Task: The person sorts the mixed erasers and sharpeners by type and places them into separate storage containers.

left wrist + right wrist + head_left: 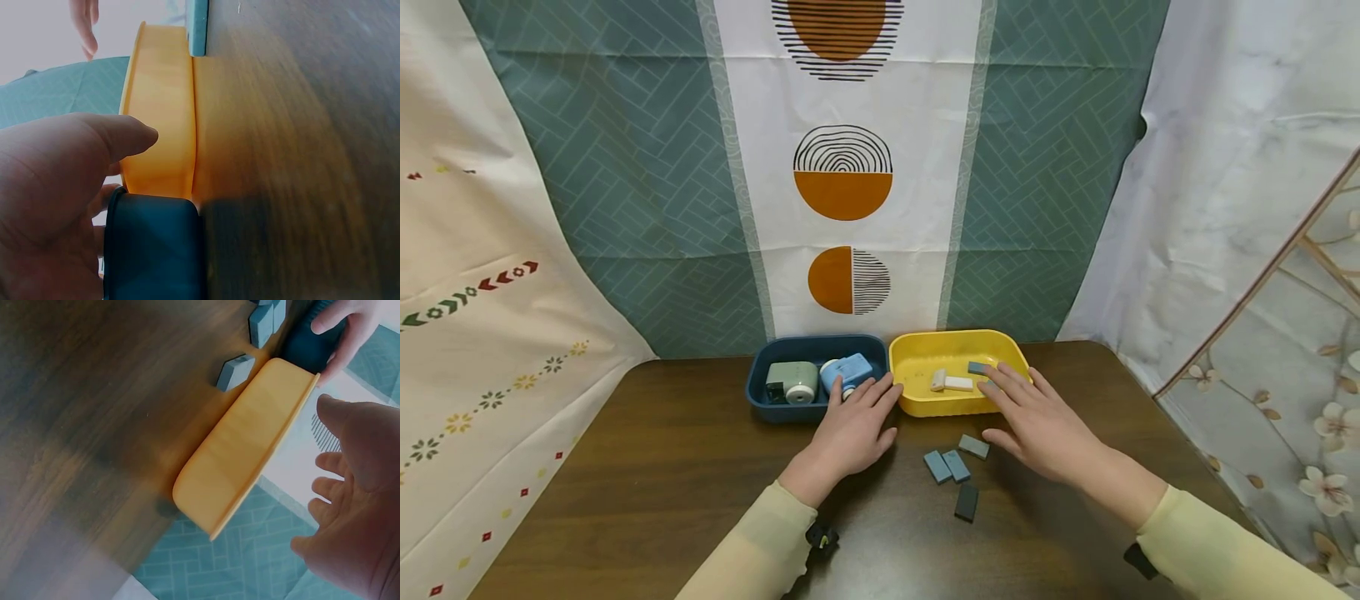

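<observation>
My left hand [850, 432] reaches over the front right corner of a dark blue tray [760, 407], its fingers extended where that tray meets a yellow tray [936, 407]. In the left wrist view the fingers pass behind the blue rim, so contact is unclear. Inside the blue tray are a green camera-shaped item [792, 377] and a light blue one [853, 367], partly hidden by the fingers. My right hand [1048, 429] hovers with spread fingers over the yellow tray's front right, holding nothing. That tray contains a white block [958, 383], a beige piece [938, 380] and a blue-grey block [977, 367].
In front of the yellow tray lie two blue-grey blocks side by side, the left one [937, 467] and the right one [956, 465]. A greyer block [973, 447] and a black block [967, 503] are near them on the wooden table [647, 467]. Patterned cloth [662, 167] hangs behind.
</observation>
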Tool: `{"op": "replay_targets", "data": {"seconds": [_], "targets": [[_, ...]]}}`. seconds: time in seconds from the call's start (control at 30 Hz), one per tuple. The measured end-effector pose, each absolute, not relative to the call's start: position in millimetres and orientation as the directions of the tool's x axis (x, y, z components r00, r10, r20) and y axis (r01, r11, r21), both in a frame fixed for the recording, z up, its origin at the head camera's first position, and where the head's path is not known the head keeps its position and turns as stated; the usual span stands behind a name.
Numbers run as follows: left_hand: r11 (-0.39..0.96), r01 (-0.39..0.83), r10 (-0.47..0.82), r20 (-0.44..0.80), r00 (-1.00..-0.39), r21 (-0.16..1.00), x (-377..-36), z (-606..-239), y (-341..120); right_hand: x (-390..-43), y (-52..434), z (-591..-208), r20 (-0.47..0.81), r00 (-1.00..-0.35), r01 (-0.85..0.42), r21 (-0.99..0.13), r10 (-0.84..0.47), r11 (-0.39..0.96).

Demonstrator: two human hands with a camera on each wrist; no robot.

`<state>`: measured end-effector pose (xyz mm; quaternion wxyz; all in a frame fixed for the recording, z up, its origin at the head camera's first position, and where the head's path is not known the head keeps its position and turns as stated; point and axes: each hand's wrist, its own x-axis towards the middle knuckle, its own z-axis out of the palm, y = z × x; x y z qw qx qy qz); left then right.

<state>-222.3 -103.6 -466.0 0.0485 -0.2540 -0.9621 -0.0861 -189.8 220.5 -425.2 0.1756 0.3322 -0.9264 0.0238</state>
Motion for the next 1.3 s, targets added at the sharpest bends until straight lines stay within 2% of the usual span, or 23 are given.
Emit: {"op": "replay_targets", "data": {"seconds": [1.3], "targets": [[0.857,0.499,0.485,0.13,-0.865,0.126,-223,-466,-104,-167,219,-448,0.355,-0.676,-0.663,0.089,-0.646,0.743]]}}
